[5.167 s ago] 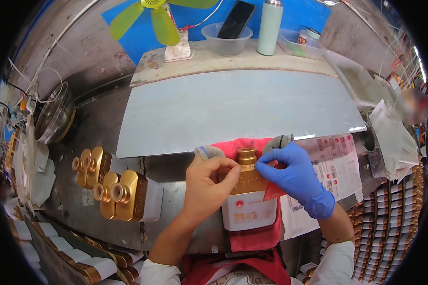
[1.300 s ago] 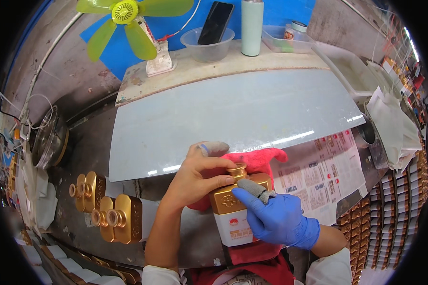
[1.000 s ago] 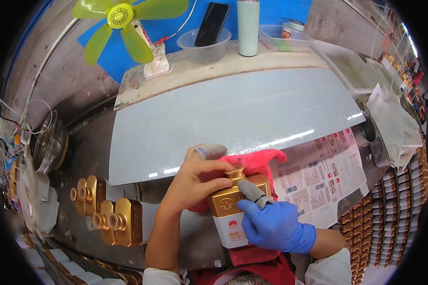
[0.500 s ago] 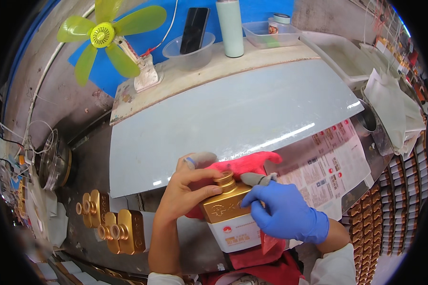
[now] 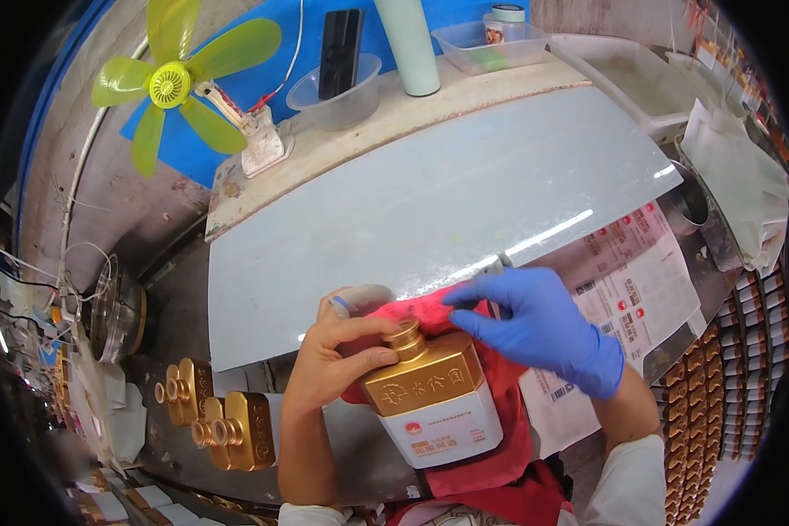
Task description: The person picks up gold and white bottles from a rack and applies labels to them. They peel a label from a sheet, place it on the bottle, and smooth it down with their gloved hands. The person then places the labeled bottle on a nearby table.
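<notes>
My left hand point(image 5: 333, 351) is closed on the neck of a squarish bottle point(image 5: 434, 394) with a gold top and a white, labelled lower body. A grey covering with a blue band sits on one of its fingers. The bottle leans slightly, upright in front of me, against a red cloth point(image 5: 508, 421). Beside its far right shoulder, my right hand point(image 5: 543, 329) wears a blue glove and hovers over the cloth, thumb and forefinger apart. A small grey piece shows behind those fingers; whether it is a finger covering or something separate is unclear.
Several similar bottles point(image 5: 252, 430) lie at left. A grey-white board point(image 5: 394, 210) spans the table, with printed sheets point(image 5: 627, 298) to its right. Behind stand a green fan point(image 5: 170, 85), a phone point(image 5: 340, 54) in a bowl and a pale flask point(image 5: 409, 48). Rows of bottles point(image 5: 701, 386) fill the right.
My right hand has lifted off the bottle's front and moved up and right, uncovering its label. My left hand stays on the neck. The view has shifted slightly.
</notes>
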The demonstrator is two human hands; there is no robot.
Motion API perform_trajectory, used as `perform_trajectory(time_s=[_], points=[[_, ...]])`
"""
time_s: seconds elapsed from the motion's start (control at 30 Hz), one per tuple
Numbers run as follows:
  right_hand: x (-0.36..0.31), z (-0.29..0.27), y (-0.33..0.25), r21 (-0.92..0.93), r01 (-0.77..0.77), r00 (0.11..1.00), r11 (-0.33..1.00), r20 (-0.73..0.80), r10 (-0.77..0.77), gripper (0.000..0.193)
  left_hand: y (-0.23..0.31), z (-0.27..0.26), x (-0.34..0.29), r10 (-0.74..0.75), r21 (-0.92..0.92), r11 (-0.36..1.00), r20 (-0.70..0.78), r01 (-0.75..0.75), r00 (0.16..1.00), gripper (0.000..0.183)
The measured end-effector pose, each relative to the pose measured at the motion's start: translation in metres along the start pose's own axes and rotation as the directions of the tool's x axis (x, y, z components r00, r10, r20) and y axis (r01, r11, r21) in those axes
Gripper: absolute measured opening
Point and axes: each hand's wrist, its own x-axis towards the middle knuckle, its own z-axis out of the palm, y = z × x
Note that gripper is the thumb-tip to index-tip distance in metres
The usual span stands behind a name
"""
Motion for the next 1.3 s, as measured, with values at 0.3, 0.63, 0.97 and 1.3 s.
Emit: perform_trajectory(time_s=[0.3,0.63,0.97,1.3], points=[[0.045,-0.005,0.015,-0.189,0.51,0.778,0.839,0.519,-0.355,0.021,0.0,0.0,0.001,0.004,0.005,1.0,0.002,-0.004,1.0,0.031],[0.055,0.001,0.024,-0.129,0.514,0.737,0.848,0.571,-0.361,0.018,0.002,0.0,0.002,-0.018,0.003,1.0,0.008,0.018,1.0,0.031],[0.053,0.003,0.024,-0.159,0.474,0.769,0.866,0.553,-0.32,0.015,0.001,0.003,0.002,-0.013,-0.018,1.0,-0.006,0.013,1.0,0.032],[0.052,0.0,0.031,-0.071,0.435,0.795,0.898,0.499,-0.345,0.016,-0.001,0.0,0.0,-0.019,-0.007,1.0,0.017,0.019,1.0,0.034]])
